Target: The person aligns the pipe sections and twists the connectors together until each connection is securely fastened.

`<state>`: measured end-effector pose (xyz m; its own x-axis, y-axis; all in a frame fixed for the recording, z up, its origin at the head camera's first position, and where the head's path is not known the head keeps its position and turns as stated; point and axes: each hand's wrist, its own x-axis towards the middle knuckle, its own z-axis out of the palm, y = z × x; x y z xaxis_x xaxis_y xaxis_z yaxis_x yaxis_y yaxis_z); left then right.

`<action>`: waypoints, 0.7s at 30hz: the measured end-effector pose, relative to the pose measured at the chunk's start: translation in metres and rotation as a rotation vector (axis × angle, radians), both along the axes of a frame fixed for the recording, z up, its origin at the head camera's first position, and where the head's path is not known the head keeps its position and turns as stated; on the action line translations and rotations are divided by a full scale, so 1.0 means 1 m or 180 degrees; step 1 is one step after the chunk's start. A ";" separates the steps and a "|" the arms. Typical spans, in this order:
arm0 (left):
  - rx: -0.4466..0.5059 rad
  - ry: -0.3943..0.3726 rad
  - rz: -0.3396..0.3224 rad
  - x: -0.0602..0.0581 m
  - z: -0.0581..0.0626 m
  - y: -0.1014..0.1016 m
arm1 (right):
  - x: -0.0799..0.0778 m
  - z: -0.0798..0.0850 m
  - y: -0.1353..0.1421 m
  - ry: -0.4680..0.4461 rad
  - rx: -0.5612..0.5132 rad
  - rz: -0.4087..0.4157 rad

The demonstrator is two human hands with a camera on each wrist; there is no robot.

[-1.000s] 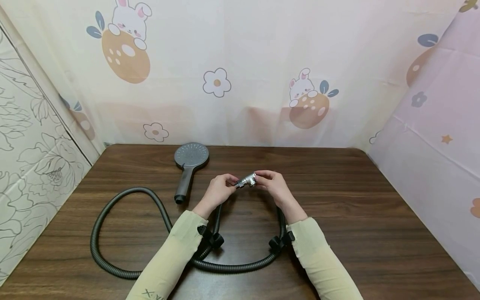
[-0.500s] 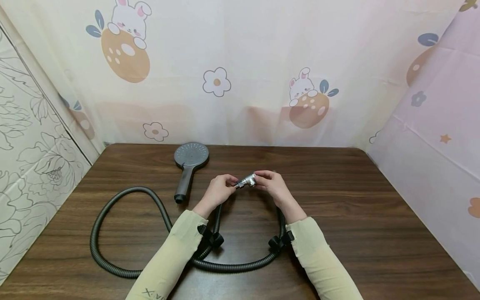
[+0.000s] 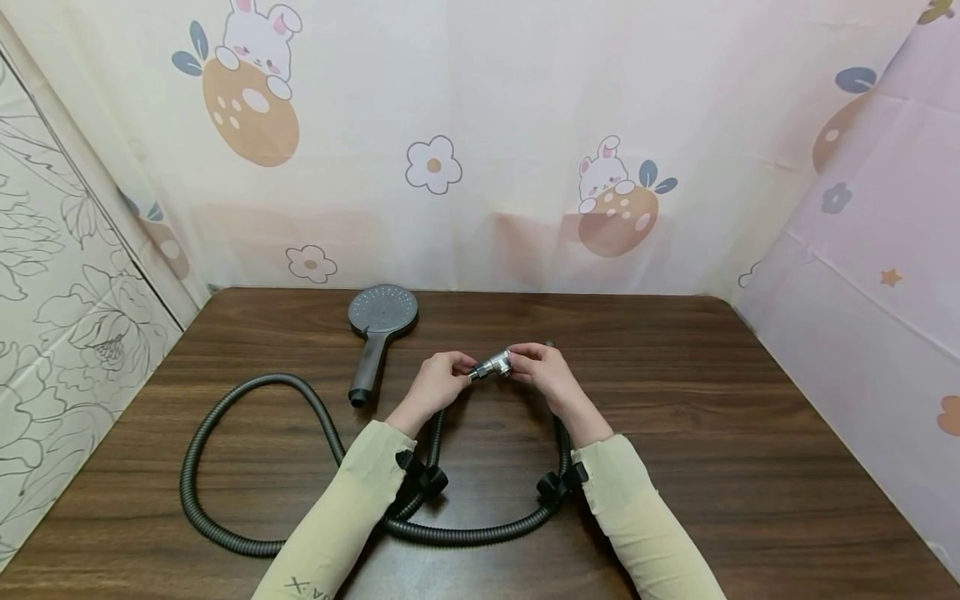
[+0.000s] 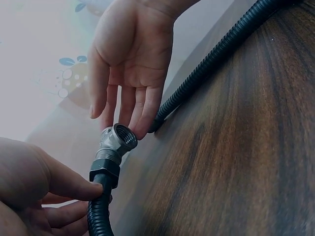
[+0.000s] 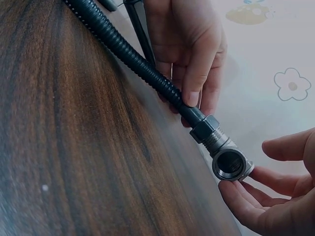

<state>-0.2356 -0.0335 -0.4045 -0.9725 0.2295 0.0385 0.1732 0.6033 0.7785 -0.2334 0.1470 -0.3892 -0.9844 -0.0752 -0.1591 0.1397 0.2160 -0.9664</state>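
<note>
A silver metal pipe fitting (image 3: 498, 363), with a threaded round side opening, is attached to one end of a black ribbed shower hose (image 5: 125, 54). Just behind the dark hex nut (image 5: 204, 129), my left hand (image 3: 435, 383) pinches the hose between thumb and fingers. My right hand (image 3: 551, 379) has its fingertips against the far end of the fitting, its thumb standing apart from the metal in both wrist views. Both hands hold this end above the wooden table (image 3: 712, 417). The fitting's side opening faces the camera in the right wrist view.
A grey shower head (image 3: 382, 312) lies face up at the back, left of the hands. The rest of the hose (image 3: 191, 450) loops across the table to the left and beneath both wrists. A patterned curtain (image 3: 510, 125) hangs behind the table.
The hands and fitting sit very slightly lower than before. Left hand keeps its pinch on the hose; the shower head and hose loop have not moved.
</note>
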 end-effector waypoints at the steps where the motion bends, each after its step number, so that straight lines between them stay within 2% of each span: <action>1: -0.0018 0.0011 -0.0004 0.000 0.000 0.000 | 0.000 0.000 0.000 -0.0004 0.0004 -0.0001; 21: -0.0225 -0.0037 -0.0067 -0.001 -0.004 -0.001 | 0.000 -0.002 -0.001 -0.0142 0.0092 0.0111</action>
